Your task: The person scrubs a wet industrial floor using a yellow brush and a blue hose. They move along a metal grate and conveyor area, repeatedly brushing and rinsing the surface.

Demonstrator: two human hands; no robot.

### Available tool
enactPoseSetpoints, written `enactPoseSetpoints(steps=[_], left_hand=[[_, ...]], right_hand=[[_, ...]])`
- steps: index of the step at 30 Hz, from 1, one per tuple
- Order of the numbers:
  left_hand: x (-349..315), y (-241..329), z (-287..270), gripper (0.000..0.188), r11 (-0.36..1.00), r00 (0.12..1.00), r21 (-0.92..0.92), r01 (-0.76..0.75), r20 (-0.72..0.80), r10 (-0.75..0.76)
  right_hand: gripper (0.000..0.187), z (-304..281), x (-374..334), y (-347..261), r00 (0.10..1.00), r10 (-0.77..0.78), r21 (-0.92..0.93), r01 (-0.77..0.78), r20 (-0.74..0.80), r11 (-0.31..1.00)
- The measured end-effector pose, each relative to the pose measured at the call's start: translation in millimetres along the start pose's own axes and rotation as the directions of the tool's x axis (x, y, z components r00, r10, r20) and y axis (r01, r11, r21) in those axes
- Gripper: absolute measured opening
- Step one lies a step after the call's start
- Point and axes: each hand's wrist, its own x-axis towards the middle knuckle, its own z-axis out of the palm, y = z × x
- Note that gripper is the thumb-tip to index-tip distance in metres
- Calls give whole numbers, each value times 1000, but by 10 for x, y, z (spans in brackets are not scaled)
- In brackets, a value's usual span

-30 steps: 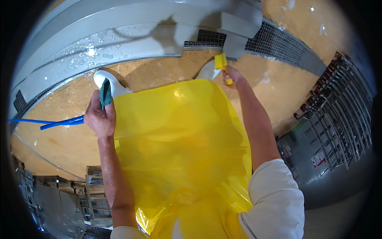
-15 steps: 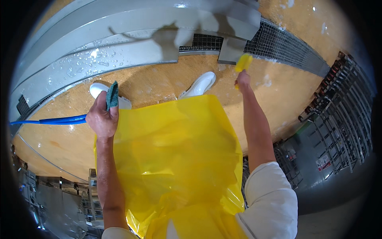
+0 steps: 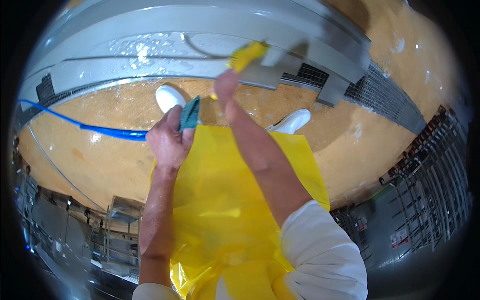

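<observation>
My left hand [image 3: 170,137] is closed, with a green scouring pad [image 3: 189,115] at the thumb and fingers. A blue hose [image 3: 112,132] runs into the same fist from the left. My right hand [image 3: 227,85], blurred by motion, is closed round a yellow brush [image 3: 247,54]. The brush head is over the near part of a long grey metal surface [image 3: 165,47] with water drops on it; whether it touches cannot be told. A bit of yellow handle shows below the right hand.
My white shoes [image 3: 170,98] stand on the wet orange-brown floor [image 3: 360,160], below a yellow apron [image 3: 215,185]. A floor grate [image 3: 387,97] runs off to the right. Metal racks [image 3: 430,175] stand at the right, and a metal cart [image 3: 122,220] at the lower left.
My right hand has swung left with the brush, from the floor's right side to over the metal surface. The view has shifted, so my left hand, pad and hose sit further right.
</observation>
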Motion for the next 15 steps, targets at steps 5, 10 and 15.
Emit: enactPoseSetpoints(steps=[5,10,15], left_hand=[[-137,-203,-270,32,991,992,-63,114,-48,-117],[-632,-374,-628,39,976,978,-134,172,144,-153],[-867,234,-1865,77,925,774,-84,369,579,-256]], right_hand=[[51,-209,-591,-127,803,-48,-748,572,593,337],[44,-2219,-682,-426,973,108,-901,142,203,409],[35,-2178,-3287,-1666,950,89,-560,99,299,822]])
